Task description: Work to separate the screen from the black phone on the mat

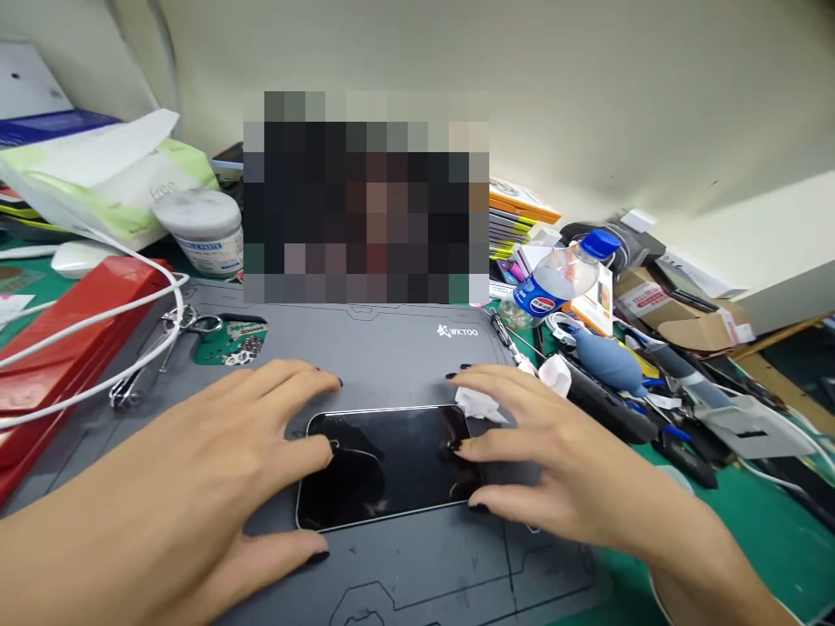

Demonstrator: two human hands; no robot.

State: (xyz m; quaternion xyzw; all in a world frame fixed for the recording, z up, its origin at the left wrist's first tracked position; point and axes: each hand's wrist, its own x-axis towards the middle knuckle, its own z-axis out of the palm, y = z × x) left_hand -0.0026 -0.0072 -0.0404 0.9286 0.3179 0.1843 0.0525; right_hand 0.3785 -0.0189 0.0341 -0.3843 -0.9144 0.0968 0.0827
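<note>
A smartphone [397, 487] with a dark, glossy screen lies flat on a grey work mat [365, 365], between my two hands. My left hand [241, 443] is spread at its left end, one fingertip over the screen near the left edge and the thumb resting lower on the mat. At the other end is my right hand [541, 443], fingers apart, with one fingertip on the screen and the thumb beside the lower right corner. Neither hand is closed around the phone. A crumpled white tissue [481, 405] sits partly under my right fingers.
Tweezers or scissors [192, 322] and small metal parts [244, 348] lie left of the mat's middle, near a red box [65, 348] and white cable. Rightward are a bottle [554, 283], a blue air blower [610, 358] and cluttered tools. A blurred-out patch hides the back middle.
</note>
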